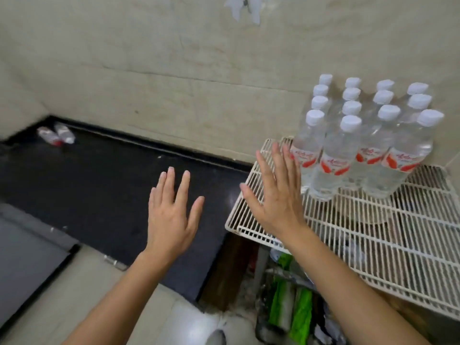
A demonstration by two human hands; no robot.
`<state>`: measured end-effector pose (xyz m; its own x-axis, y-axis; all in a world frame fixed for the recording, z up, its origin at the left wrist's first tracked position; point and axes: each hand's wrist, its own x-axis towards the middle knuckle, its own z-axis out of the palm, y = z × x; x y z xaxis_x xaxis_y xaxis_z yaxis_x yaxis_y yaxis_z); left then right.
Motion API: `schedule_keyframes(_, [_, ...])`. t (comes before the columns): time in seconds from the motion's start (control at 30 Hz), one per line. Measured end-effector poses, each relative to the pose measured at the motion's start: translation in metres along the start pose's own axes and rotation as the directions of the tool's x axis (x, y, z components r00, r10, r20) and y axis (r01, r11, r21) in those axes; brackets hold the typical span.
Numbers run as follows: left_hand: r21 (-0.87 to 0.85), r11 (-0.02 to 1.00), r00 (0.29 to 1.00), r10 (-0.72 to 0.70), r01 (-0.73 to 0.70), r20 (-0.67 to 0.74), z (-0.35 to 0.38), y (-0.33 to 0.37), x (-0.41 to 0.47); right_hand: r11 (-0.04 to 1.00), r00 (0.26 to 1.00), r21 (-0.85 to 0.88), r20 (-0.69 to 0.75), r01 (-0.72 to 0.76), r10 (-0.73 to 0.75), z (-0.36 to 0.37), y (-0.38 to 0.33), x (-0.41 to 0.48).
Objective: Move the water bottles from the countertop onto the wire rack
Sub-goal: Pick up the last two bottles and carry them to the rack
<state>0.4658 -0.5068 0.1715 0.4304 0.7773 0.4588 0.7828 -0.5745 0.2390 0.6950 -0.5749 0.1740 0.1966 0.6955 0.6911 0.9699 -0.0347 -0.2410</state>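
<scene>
My left hand [171,215] over bench [112,175], right hand [276,195] over wire rack [373,232] edge beside standing bottles [348,145]; fingers [183,185] straight, holding nothing. Two bottles [56,135] lie upper left on bench: reach far, grip mid-body.

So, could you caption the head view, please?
Left hand, right hand open; two lying bottles on countertop, standing bottles on wire rack.

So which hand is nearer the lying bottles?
Left. The left hand is over the countertop, right of the lying bottles; the right hand is farther, over the wire rack.
</scene>
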Motion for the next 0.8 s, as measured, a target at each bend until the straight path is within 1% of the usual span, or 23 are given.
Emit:
schedule_keyframes(0.1, [0.08,0.983,0.986,-0.165,0.167,-0.033,-0.023,-0.039,-0.026,0.994,0.996,0.102,0.075,0.042,-0.05,0.04,-0.045,0.009])
schedule_keyframes(0.17, [0.11,0.962,0.967,-0.242,0.249,-0.073,-0.041,-0.066,-0.045,0.983,0.988,0.165,0.116,0.086,-0.106,0.062,-0.081,0.013])
schedule_keyframes(0.3, [0.184,0.914,0.931,-0.343,0.362,-0.128,-0.077,-0.13,-0.08,0.951,0.961,0.255,0.17,0.172,-0.219,0.095,-0.154,0.018])
schedule_keyframes(0.43, [0.205,0.871,0.892,-0.416,0.447,-0.176,-0.114,-0.203,-0.095,0.928,0.932,0.288,0.199,0.239,-0.301,0.13,-0.226,0.03])
schedule_keyframes(0.53, [0.186,0.858,0.874,-0.443,0.478,-0.199,-0.141,-0.263,-0.097,0.923,0.928,0.289,0.199,0.253,-0.316,0.163,-0.283,0.046])
schedule_keyframes(0.67, [0.208,0.869,0.889,-0.41,0.448,-0.201,-0.178,-0.351,-0.095,0.924,0.927,0.312,0.226,0.223,-0.3,0.21,-0.38,0.072])
schedule_keyframes(0.8, [0.234,0.858,0.885,-0.415,0.458,-0.208,-0.209,-0.432,-0.089,0.905,0.92,0.362,0.229,0.224,-0.32,0.251,-0.469,0.096])
